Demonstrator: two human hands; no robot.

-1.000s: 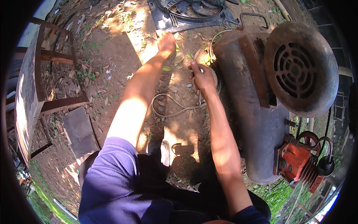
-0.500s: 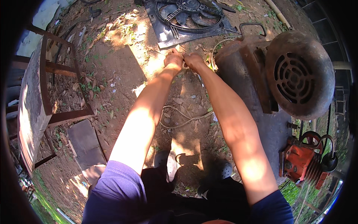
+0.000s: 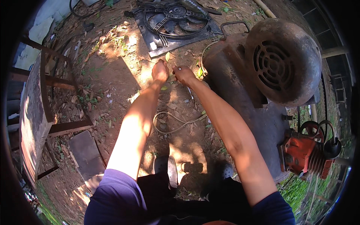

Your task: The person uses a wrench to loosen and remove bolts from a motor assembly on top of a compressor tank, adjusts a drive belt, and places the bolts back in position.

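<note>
Near the worker's feet: one pale clog (image 3: 171, 170) in a patch of sun, and beyond it a pale cord (image 3: 180, 132) lying in a loose loop on the bare ground. Past the cord, the right hand (image 3: 183, 75) is closed around a slim metal piece (image 3: 190, 92); a bright bit shows at the fingers and a rod end pokes out below the wrist. Its exact form is too small to tell. Just beside it, with a narrow gap between, the left hand (image 3: 160, 71) has its fingers curled in; cannot tell whether anything is inside. Progress, as judged: handling is under way and not finished, as the metal piece is in the grip and not set down. To the right, the dark tank (image 3: 257, 122) carries its red pump (image 3: 300, 152) and round slotted cover (image 3: 281, 62), so those look assembled; neither hand touches them. Farther out, the fan unit (image 3: 170, 27) lies flat on the ground, near the hands but apart from them. No joined or completed part shows between the hands; how much is left cannot be read from here.
</note>
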